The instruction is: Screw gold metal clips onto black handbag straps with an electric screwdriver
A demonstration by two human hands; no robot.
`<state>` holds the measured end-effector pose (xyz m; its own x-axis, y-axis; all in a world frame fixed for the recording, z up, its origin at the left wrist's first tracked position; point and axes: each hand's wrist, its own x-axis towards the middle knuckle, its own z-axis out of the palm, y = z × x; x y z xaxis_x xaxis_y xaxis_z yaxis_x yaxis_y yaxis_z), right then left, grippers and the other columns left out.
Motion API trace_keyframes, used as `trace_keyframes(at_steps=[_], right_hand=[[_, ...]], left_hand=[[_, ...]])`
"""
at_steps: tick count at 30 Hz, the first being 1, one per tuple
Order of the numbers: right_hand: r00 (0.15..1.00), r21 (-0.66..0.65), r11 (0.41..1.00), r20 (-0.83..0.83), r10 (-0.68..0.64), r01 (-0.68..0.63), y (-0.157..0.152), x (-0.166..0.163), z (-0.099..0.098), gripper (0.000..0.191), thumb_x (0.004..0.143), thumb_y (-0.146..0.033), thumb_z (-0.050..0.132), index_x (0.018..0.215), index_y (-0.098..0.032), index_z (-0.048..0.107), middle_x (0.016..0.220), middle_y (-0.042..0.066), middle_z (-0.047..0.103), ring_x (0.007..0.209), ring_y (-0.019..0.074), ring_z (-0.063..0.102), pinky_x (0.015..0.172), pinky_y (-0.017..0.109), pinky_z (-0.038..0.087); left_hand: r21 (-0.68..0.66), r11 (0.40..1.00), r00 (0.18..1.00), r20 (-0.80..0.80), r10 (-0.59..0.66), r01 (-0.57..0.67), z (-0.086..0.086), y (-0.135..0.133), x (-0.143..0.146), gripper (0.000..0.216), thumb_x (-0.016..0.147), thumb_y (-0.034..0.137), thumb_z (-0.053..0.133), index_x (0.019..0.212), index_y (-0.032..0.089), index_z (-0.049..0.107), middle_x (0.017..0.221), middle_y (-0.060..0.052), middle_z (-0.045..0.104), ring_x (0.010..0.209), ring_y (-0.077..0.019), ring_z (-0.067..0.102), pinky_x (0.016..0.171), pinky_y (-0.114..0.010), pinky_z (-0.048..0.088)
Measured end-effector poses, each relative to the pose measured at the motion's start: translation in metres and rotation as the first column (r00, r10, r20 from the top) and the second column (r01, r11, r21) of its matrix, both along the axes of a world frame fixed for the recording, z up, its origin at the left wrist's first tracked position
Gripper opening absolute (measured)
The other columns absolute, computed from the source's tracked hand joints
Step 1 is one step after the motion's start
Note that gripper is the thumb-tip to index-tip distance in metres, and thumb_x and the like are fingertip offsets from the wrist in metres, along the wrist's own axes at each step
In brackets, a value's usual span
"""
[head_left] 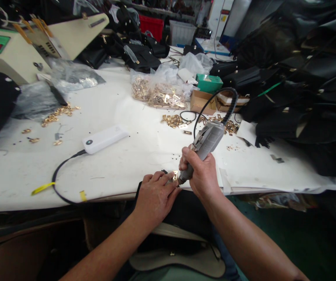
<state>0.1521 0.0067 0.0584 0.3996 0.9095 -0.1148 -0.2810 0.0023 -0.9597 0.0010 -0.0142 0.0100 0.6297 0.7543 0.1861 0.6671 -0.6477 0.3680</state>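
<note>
My right hand [200,171] is wrapped round a grey corded electric screwdriver [210,138], which tilts down to the left. Its tip meets the work close beside a gold metal fitting [175,176] at the table's front edge. My left hand [157,193] is closed on the black bag [189,210], with fingertips pressed against the fitting. The bag hangs from the table edge over my lap, and its pale-lined flap [179,259] shows below. My fingers hide part of the fitting and the exact spot under the tip.
A white power bank [105,139] with a black cable lies on the white table [144,148]. Loose gold fittings [172,121] and bags of fittings [168,95] lie farther back. Black bags [290,105] pile up at right; a beige machine [12,52] stands at left.
</note>
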Motion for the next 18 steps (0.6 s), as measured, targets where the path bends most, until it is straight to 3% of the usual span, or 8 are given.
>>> trace_keyframes(at_steps=[18], right_hand=[[1.0,-0.01,1.0,-0.015,0.025,-0.025,-0.0009,-0.0019,-0.0019,0.034,0.078,-0.043,0.077,0.067,-0.018,0.058,0.052,-0.003,0.054,0.046,0.01,0.046,0.046,0.023,0.037]], left_hand=[[-0.01,1.0,1.0,-0.01,0.003,-0.003,0.0003,0.0008,0.0005,0.019,0.098,0.035,0.058,0.109,0.03,0.072,0.131,0.001,0.068,0.112,-0.0274,0.059,0.083,-0.047,0.043]])
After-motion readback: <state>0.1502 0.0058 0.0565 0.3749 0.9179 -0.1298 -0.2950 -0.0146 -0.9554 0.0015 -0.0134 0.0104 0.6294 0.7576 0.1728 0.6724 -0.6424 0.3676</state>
